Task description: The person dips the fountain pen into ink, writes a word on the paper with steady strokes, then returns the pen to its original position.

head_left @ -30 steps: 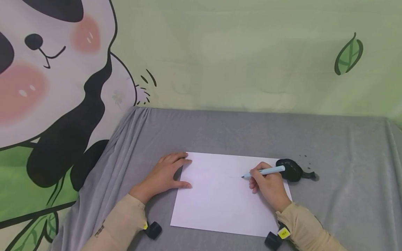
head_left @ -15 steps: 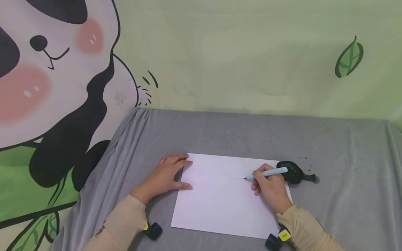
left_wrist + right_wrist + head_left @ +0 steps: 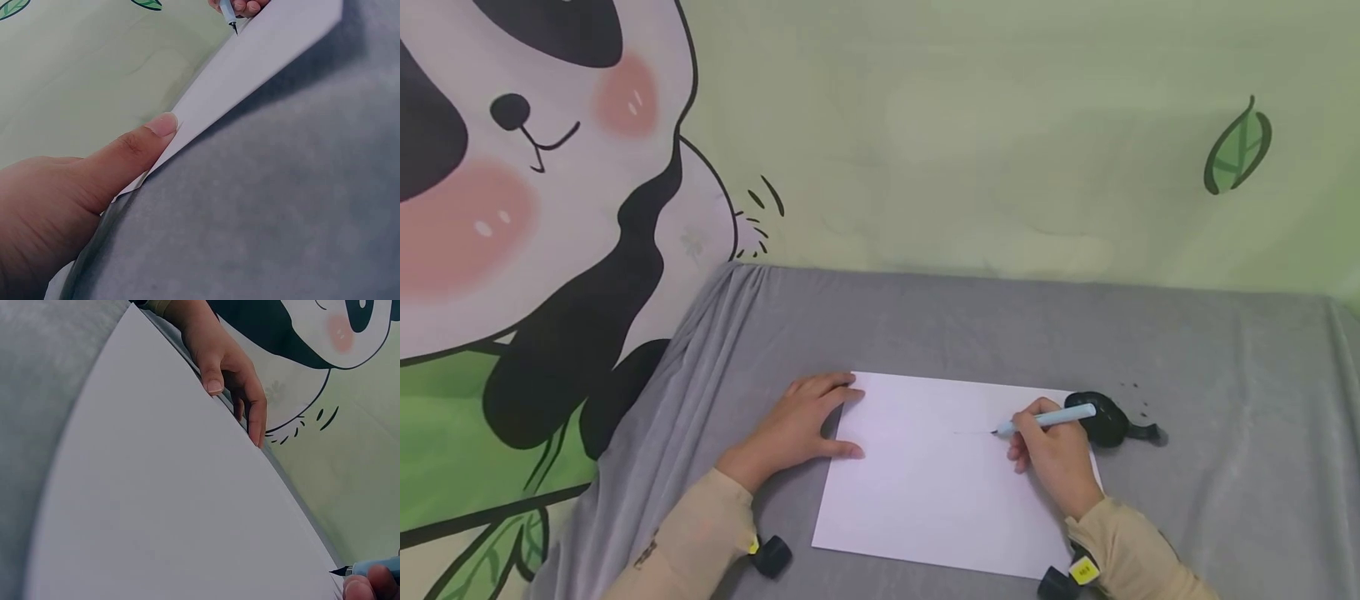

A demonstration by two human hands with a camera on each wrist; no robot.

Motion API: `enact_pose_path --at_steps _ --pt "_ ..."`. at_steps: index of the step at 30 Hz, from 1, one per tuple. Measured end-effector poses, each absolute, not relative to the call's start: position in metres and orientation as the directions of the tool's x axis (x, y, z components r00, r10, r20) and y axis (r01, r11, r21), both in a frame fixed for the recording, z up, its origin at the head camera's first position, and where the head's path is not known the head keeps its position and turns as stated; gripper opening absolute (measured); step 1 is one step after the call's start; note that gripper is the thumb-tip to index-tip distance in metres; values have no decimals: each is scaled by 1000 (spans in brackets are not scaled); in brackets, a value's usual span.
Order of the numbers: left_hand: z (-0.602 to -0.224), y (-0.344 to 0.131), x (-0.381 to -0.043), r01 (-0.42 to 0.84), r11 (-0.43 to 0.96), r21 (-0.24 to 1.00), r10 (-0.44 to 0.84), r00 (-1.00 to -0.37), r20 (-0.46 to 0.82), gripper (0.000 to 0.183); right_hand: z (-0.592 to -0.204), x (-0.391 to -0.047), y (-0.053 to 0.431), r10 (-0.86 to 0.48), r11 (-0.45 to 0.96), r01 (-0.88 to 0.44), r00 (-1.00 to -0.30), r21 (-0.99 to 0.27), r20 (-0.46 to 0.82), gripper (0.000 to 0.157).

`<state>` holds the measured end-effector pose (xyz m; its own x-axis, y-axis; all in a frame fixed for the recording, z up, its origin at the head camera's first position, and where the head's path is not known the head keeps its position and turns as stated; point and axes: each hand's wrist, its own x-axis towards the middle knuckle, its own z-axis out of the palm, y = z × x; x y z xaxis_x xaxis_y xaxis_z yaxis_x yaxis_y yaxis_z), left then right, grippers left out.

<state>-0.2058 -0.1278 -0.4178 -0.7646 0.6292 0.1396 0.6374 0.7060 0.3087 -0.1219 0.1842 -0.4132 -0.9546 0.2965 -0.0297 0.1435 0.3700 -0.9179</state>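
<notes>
The right hand pinches a pale-blue pen (nib dark, pointed) at the right end of a faint line on white paper. The left hand, fingers relaxed, touches the paper's left edge.

Studio-like space: cartoon panda backdrop, grey tablecloth, black wrist cameras.

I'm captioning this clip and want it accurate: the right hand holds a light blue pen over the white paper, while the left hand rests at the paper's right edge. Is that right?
One slip: the left hand rests at the paper's left edge, as the head view shows. The right hand does hold the light blue pen over the white paper.
</notes>
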Motion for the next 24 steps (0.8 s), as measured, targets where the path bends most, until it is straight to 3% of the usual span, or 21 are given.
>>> enact_pose_path --at_steps 24 --pt "-417 -127 -205 622 714 321 619 -776 126 75 -412 -122 184 351 367 168 -936 -915 -31 17"
